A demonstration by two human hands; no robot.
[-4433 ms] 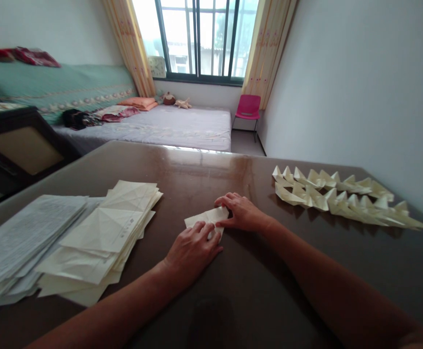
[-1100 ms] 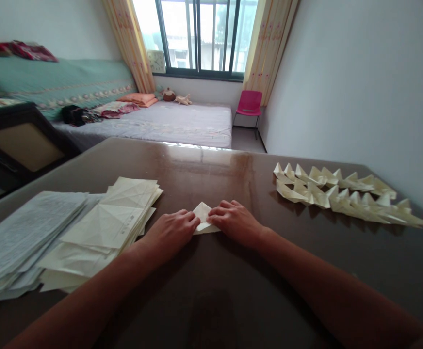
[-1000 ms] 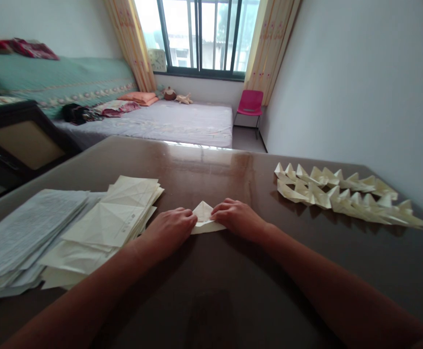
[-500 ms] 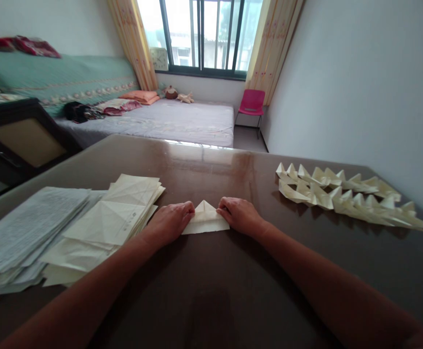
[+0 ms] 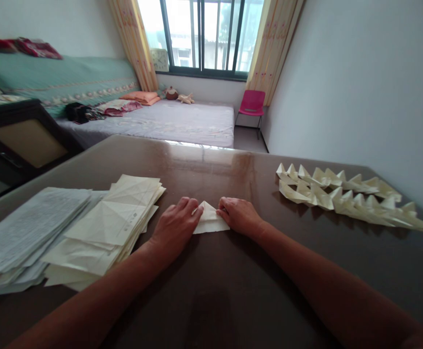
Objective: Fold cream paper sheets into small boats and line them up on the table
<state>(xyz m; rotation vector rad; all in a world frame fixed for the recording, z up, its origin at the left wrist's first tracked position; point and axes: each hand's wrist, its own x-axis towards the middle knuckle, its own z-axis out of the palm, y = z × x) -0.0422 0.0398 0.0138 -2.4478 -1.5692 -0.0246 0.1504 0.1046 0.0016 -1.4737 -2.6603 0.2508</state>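
Observation:
A small folded sheet of cream paper (image 5: 210,220) lies flat on the brown table (image 5: 211,276), its pointed top facing away from me. My left hand (image 5: 178,219) rests over the sheet's left side, thumb and fingers closed along the slanted left edge and covering the left corner. At the right edge, my right hand (image 5: 238,213) pinches the paper between thumb and curled fingers. Left of my hands is a pile of creased cream sheets (image 5: 105,218). Two rows of pointed folded paper pieces (image 5: 328,194) stand at the table's right.
A stack of printed pages (image 5: 29,232) lies at the far left, beside the creased sheets. Past the table are a bed (image 5: 193,118), a pink chair (image 5: 252,103) and a window (image 5: 200,36). A dark cabinet (image 5: 25,138) stands at left.
My left hand has shifted inward over the paper's left side, hiding its left corner, with the fingers now less curled. My right hand stays at the right edge.

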